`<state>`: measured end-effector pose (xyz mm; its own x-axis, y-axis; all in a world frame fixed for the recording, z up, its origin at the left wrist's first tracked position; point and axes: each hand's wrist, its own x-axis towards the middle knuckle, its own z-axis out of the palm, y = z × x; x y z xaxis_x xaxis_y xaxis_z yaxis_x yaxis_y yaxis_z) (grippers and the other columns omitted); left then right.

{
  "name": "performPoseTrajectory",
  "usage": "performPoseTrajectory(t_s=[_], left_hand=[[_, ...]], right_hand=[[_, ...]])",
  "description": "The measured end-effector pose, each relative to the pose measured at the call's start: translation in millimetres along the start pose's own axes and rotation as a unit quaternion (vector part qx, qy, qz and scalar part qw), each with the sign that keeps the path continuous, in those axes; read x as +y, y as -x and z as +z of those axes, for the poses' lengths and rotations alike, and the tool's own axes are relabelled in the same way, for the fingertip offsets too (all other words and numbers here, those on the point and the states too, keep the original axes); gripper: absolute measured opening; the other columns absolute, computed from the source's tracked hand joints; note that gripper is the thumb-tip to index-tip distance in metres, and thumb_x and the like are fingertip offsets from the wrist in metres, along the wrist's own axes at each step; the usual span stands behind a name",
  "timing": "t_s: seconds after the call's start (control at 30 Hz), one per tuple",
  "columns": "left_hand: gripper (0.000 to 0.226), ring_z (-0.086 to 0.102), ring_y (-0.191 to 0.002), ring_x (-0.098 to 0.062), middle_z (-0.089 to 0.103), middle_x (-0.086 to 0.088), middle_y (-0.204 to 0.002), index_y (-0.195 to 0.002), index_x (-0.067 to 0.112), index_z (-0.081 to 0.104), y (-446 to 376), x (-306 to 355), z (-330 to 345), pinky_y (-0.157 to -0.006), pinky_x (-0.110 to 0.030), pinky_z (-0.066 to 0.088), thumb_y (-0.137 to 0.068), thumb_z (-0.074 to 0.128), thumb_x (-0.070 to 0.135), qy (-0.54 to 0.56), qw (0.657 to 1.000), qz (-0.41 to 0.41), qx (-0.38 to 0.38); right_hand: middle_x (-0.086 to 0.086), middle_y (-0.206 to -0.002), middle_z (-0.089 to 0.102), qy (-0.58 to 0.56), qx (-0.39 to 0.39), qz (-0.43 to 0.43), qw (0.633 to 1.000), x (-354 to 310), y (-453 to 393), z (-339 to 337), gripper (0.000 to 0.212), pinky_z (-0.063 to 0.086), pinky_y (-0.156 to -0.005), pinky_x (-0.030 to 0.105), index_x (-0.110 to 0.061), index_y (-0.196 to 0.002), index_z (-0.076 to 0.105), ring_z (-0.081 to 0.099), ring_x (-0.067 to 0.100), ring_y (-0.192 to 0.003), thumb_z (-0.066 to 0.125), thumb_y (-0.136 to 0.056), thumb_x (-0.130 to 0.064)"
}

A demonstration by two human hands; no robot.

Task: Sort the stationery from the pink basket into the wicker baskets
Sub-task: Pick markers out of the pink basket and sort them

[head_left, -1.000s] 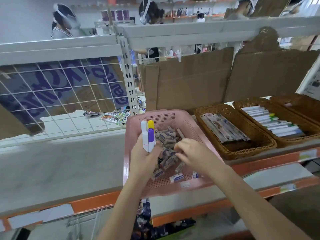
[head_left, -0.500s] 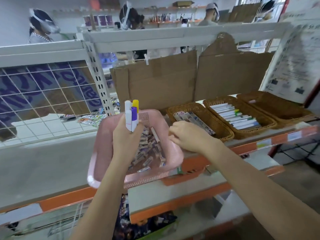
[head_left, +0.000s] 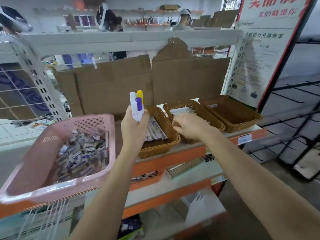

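The pink basket sits at the left on the shelf, holding several small erasers and a pen by its right wall. My left hand is shut on a bunch of markers, white, purple and yellow, held upright in front of the left wicker basket, which holds packaged pens. My right hand hovers over the middle wicker basket of white markers, fingers curled down; whatever is inside them is hidden. The right wicker basket holds one small item.
Cardboard sheets back the shelf. A notice board stands at the right end, with a black wire rack beyond it. Lower orange-edged shelves hold more goods. Other people stand behind the shelving.
My view has swung right. My right hand left the pink basket and moved over the middle wicker basket. My left hand, still gripping the markers, moved right to the left wicker basket.
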<state>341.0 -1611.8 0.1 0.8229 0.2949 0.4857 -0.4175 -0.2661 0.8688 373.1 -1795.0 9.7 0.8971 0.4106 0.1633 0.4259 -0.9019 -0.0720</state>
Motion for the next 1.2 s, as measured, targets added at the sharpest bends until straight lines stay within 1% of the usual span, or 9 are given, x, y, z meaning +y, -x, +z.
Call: performPoseTrajectory(t_s=[0.1,0.2,0.4,0.63,0.8,0.9,0.97,1.07,1.2], left_hand=[[0.024,0.04,-0.048,0.001,0.046,0.013,-0.055,-0.07,0.028,0.044,-3,-7,40,-0.046,-0.011,0.033,-0.091,0.054,0.021,0.003,1.0,-0.014,-0.006],[0.024,0.04,-0.047,0.002,0.042,0.01,-0.058,-0.072,0.025,0.043,-7,-15,79,-0.044,-0.009,0.032,-0.092,0.054,0.018,0.005,1.0,-0.003,-0.025],[0.024,0.034,-0.045,-0.003,0.041,0.014,-0.05,-0.072,0.026,0.041,-21,-39,144,-0.042,-0.014,0.028,-0.093,0.052,0.023,0.017,0.998,-0.014,-0.066],[0.019,0.044,-0.048,-0.001,0.051,0.013,-0.057,-0.076,0.032,0.047,-25,-59,203,-0.043,-0.013,0.034,-0.093,0.055,0.027,-0.032,0.998,-0.05,-0.026],[0.014,0.05,-0.054,-0.006,0.057,0.01,-0.063,-0.079,0.037,0.051,-13,-69,233,-0.049,-0.026,0.043,-0.091,0.057,0.03,-0.054,0.995,-0.081,0.033],[0.014,0.051,-0.055,-0.002,0.057,0.012,-0.063,-0.08,0.036,0.052,-5,-71,244,-0.048,-0.016,0.042,-0.091,0.058,0.03,-0.055,0.993,-0.082,0.067],[0.011,0.055,-0.062,-0.004,0.059,0.012,-0.068,-0.083,0.035,0.051,0,-73,249,-0.051,-0.013,0.043,-0.091,0.058,0.031,-0.066,0.99,-0.088,0.084],[0.009,0.056,-0.064,-0.001,0.058,0.011,-0.07,-0.085,0.033,0.052,1,-74,252,-0.053,-0.009,0.043,-0.091,0.058,0.029,-0.078,0.988,-0.091,0.1],[0.01,0.049,-0.058,0.003,0.051,0.011,-0.065,-0.089,0.028,0.051,-16,-74,253,-0.049,-0.008,0.037,-0.089,0.06,0.023,-0.12,0.987,-0.06,0.088]], right_hand=[[0.002,-0.105,0.065,-0.013,-0.008,0.011,1.0,32,-1,5,0.02,0.045,-0.073,0.027,-0.013,-0.104,0.063,0.059,0.017,-0.091,0.048,-0.097,-0.024],[0.005,-0.102,0.065,-0.02,-0.019,0.03,0.999,63,-5,9,0.023,0.051,-0.079,0.037,-0.01,-0.102,0.064,0.061,0.021,-0.092,0.046,-0.097,-0.023],[0.003,-0.105,0.062,-0.028,-0.036,0.071,0.996,127,-14,19,0.027,0.05,-0.082,0.035,-0.013,-0.108,0.064,0.058,0.02,-0.097,0.044,-0.098,-0.028],[0.0,-0.097,0.051,-0.039,-0.087,0.064,0.993,187,-13,42,0.021,0.043,-0.079,0.03,-0.014,-0.106,0.059,0.053,0.019,-0.097,0.043,-0.098,-0.026],[0.004,-0.108,0.055,-0.054,-0.092,0.004,0.994,207,-12,57,0.025,0.046,-0.085,0.033,-0.011,-0.111,0.058,0.052,0.02,-0.101,0.04,-0.1,-0.023],[0.006,-0.106,0.056,-0.063,-0.049,-0.04,0.996,214,-5,72,0.026,0.041,-0.08,0.028,-0.008,-0.104,0.059,0.052,0.02,-0.1,0.038,-0.101,-0.023],[0.007,-0.101,0.058,-0.091,0.023,-0.064,0.993,217,2,85,0.029,0.04,-0.077,0.027,-0.007,-0.097,0.061,0.053,0.02,-0.096,0.038,-0.101,-0.024],[0.01,-0.081,0.06,-0.13,0.11,-0.097,0.981,218,10,99,0.028,0.043,-0.069,0.032,-0.005,-0.081,0.062,0.056,0.024,-0.08,0.044,-0.099,-0.018],[0.004,-0.064,0.054,-0.152,0.206,-0.098,0.962,216,11,110,0.028,0.037,-0.055,0.025,-0.009,-0.066,0.058,0.054,0.02,-0.061,0.051,-0.092,-0.016]])
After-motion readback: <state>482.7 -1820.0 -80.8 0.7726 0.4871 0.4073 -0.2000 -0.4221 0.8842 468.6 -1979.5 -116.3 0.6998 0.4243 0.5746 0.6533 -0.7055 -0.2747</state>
